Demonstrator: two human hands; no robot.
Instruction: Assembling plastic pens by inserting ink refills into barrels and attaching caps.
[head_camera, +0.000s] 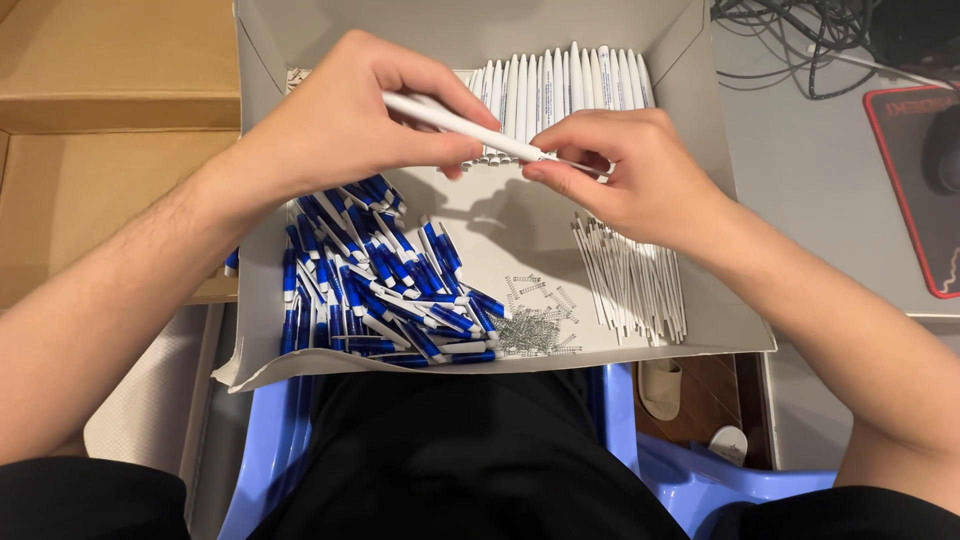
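Note:
My left hand (345, 115) grips a white pen barrel (462, 128) and holds it level above an open cardboard box (700, 345) that rests on my lap. The fingertips of my right hand (625, 175) pinch a thin refill at the barrel's right end. Below the hands, inside the box, lie a heap of blue-and-white pen parts (375, 280), a small pile of metal springs (535, 325), a bundle of thin white refills (635, 280) and a row of white barrels (565, 85) along the far wall.
Brown cardboard boxes (110, 110) lie to the left. A grey desk (820, 170) on the right carries cables (800, 40) and a red-edged mouse mat (925, 190). A blue plastic stool (700, 480) is under me, and a slipper (660, 385) lies on the floor.

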